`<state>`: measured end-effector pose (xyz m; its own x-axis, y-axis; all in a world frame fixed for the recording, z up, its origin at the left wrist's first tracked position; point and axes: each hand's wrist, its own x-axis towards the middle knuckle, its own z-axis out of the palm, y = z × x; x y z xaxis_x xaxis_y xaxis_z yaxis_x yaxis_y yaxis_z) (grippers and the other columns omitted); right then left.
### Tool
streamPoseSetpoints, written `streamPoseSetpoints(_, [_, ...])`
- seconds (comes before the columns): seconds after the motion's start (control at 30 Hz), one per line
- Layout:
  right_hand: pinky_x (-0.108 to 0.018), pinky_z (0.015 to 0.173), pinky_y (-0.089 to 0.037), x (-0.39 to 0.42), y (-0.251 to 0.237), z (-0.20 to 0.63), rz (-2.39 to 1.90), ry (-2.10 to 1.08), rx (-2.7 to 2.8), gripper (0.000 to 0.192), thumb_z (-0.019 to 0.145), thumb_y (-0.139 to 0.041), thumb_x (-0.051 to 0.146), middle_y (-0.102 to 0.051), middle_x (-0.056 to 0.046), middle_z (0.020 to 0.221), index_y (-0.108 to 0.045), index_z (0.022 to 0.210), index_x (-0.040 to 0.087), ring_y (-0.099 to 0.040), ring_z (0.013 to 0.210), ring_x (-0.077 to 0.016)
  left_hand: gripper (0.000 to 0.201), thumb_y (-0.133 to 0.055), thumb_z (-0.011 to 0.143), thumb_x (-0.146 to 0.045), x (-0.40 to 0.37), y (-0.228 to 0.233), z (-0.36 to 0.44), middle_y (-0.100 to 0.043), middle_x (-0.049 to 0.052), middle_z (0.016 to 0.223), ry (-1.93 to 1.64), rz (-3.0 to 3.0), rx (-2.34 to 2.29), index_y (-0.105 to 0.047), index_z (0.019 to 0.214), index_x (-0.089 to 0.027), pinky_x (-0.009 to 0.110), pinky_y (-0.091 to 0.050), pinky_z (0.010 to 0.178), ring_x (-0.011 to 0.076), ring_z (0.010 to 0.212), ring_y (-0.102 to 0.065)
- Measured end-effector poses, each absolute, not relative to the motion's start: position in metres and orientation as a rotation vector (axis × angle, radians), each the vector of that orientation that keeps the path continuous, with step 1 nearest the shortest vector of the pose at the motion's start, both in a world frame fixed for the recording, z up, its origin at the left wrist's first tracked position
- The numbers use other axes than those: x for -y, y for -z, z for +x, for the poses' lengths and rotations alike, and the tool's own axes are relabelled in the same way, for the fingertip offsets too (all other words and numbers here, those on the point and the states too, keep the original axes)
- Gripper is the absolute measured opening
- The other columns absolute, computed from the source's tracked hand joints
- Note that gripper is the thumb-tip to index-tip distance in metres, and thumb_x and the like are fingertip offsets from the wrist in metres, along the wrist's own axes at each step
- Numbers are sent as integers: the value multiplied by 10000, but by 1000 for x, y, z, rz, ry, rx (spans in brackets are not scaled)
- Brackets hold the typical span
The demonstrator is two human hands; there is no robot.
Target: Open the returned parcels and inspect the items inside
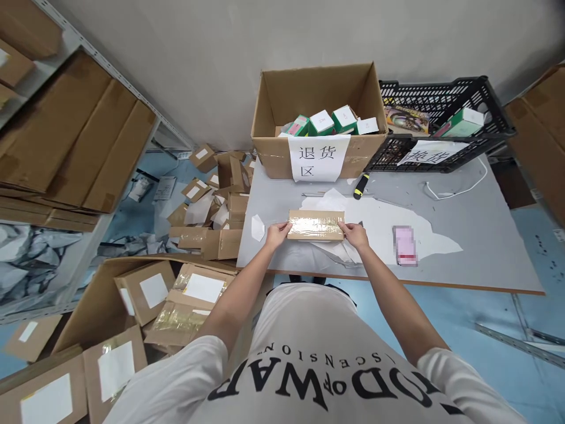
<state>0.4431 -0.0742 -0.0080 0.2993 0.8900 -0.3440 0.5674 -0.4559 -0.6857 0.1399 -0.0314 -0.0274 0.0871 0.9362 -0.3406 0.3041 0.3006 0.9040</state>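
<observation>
Head view: small flat cardboard parcel (316, 225), brown, glossy clear tape across top, lying on grey table (477, 235) over torn white paper (384, 221). Left hand (277, 234) grips its left end, right hand (354, 235) its right end (fingers curled on edges). Behind, open carton (273, 100), sign 退货区 (318, 158); black plastic crate (445, 94) alongside

Bright, even indoor light, soft faint shadows on the bench (463, 224), glare on the taped box (316, 225), strong wide-angle bending at the edges, centre sharp, 1 small pink patch (405, 245) blurred out
</observation>
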Motion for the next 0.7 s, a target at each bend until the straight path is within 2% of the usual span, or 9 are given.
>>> streamPoseSetpoints(0.13, [-306, 731, -488, 80, 17, 443, -2080, -986, 1314, 571, 843, -405, 628, -731, -104, 821, -722, 835, 153, -679, 789, -236, 519, -565, 806, -507, 36, 31, 137, -700, 88, 1091, -720, 1218, -1426, -655, 1147, -127, 375, -511, 897, 244, 1031, -645])
streamPoseSetpoints(0.23, [-327, 783, -510, 91, 29, 448, -1956, -1062, 1206, 561, 901, -320, 557, -719, -116, 957, -690, 986, 144, -688, 829, -214, 496, -497, 858, -462, 43, 37, 131, -646, 92, 1204, -726, 1213, -1419, -603, 1221, -141, 393, -485, 949, 239, 1118, -604])
streamPoseSetpoints(0.33, [-357, 871, -504, 108, 42, 455, -1894, -1031, 1164, 449, 883, -426, 426, -662, -134, 1144, -596, 1198, 155, -672, 953, -208, 521, -525, 843, -360, 54, 45, 124, -541, 132, 1333, -724, 1216, -1405, -521, 1308, -125, 402, -426, 1025, 241, 1213, -536])
streamPoseSetpoints(0.37, [-364, 896, -497, 114, 46, 457, -1877, -1024, 1188, 471, 852, -486, 378, -625, -140, 1215, -544, 1269, 165, -651, 1019, -213, 555, -557, 817, -326, 58, 48, 122, -502, 140, 1369, -718, 1218, -1395, -496, 1330, -121, 394, -401, 1050, 241, 1243, -508])
streamPoseSetpoints(0.47, [-374, 925, -487, 125, 54, 457, -1817, -1074, 1311, 713, 760, -606, 279, -522, -142, 1352, -357, 1424, 196, -566, 1167, -235, 680, -631, 740, -277, 68, 55, 122, -434, 130, 1424, -700, 1273, -1317, -438, 1375, -129, 385, -324, 1106, 244, 1309, -429])
streamPoseSetpoints(0.57, [-381, 917, -482, 125, 55, 447, -1792, -1110, 1438, 749, 760, -613, 266, -581, -123, 1284, -316, 1445, 197, -596, 1103, -237, 674, -612, 759, -332, 73, 59, 130, -477, 100, 1400, -726, 1351, -1226, -432, 1381, -146, 411, -290, 1121, 246, 1314, -422])
streamPoseSetpoints(0.7, [-362, 839, -486, 119, 43, 432, -1843, -1025, 1558, 502, 848, -482, 289, -692, -96, 1056, -465, 1335, 165, -645, 893, -223, 589, -542, 821, -384, 72, 52, 140, -553, 93, 1331, -793, 1374, -1277, -473, 1354, -145, 417, -347, 1083, 255, 1228, -516])
